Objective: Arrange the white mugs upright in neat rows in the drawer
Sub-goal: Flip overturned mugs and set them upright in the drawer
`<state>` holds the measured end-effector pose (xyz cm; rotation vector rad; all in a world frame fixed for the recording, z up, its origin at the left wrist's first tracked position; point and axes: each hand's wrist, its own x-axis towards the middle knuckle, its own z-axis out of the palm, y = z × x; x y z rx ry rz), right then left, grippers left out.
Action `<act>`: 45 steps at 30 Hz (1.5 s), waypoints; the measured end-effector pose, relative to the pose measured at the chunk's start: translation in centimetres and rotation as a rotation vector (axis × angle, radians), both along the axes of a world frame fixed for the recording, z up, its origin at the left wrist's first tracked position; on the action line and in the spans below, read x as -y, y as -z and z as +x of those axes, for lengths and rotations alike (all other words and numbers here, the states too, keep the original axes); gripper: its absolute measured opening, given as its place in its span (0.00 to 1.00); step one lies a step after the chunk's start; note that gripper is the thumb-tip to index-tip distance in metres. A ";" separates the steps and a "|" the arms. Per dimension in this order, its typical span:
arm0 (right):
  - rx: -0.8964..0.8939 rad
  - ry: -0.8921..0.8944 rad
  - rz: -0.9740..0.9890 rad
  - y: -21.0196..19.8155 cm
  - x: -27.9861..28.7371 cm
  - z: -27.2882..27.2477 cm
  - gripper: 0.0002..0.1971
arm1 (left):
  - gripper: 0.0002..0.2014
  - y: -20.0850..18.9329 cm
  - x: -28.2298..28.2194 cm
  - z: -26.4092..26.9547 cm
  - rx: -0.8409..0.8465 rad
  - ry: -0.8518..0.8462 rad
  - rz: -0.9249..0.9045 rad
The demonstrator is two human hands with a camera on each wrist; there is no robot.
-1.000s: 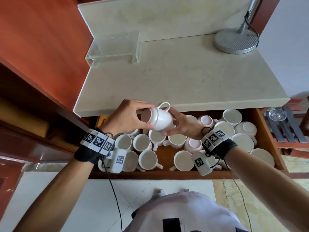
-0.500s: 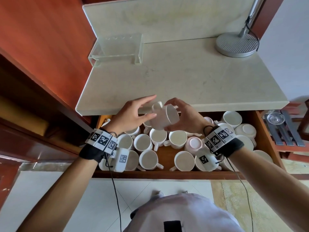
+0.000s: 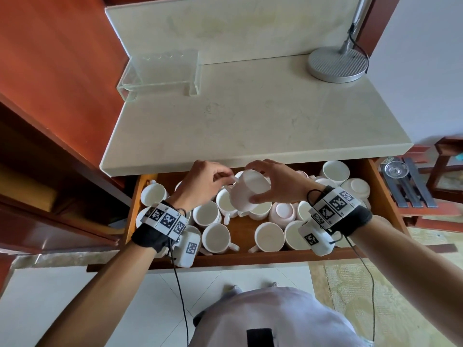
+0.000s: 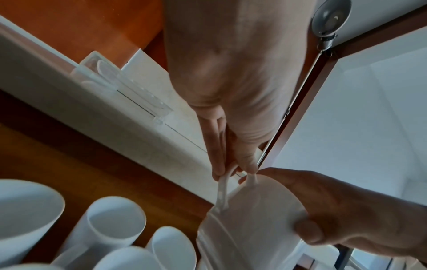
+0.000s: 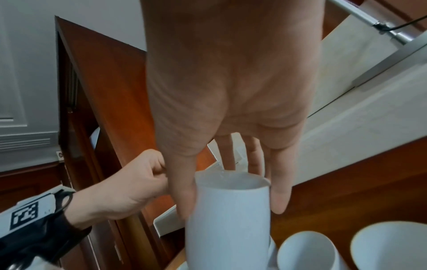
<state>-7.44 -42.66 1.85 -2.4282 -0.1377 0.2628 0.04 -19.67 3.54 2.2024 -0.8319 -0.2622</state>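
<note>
A white mug (image 3: 249,190) (image 4: 249,217) (image 5: 231,215) hangs over the open wooden drawer (image 3: 253,257), mouth up and slightly tilted. My right hand (image 3: 271,182) (image 5: 231,127) grips its rim from above, thumb on the near side. My left hand (image 3: 205,182) (image 4: 233,109) pinches the mug's handle (image 4: 223,190) on the left. Below, several white mugs fill the drawer: upright ones (image 3: 216,237) at the left and front, and an upturned one (image 3: 284,211) in the middle.
A cream stone counter (image 3: 250,121) overhangs the drawer's back. On it stand a clear acrylic holder (image 3: 160,71) and a round metal lamp base (image 3: 338,62). Red-brown cabinet panels rise at the left. A side rack with a glass (image 3: 397,170) is at the right.
The mug has turned from lying sideways between both hands to mouth up, and has come down toward the drawer. The left hand moved from its side to its handle.
</note>
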 end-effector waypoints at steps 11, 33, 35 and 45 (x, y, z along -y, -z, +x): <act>-0.134 -0.281 -0.283 2.0 -2.8 -0.8 0.42 | 0.13 3.1 -1.4 -1.8 -0.347 0.216 0.285; -0.039 -0.746 -0.625 3.8 -6.2 0.7 0.48 | 0.15 7.0 -2.6 -0.3 -0.201 0.382 0.782; -0.032 -0.780 -0.640 4.3 -6.4 0.9 0.49 | 0.12 7.3 -2.6 -0.3 -0.205 0.389 0.802; -0.035 -0.924 -0.616 6.1 -6.3 2.1 0.40 | 0.18 7.2 -2.6 -0.8 -0.175 0.471 0.822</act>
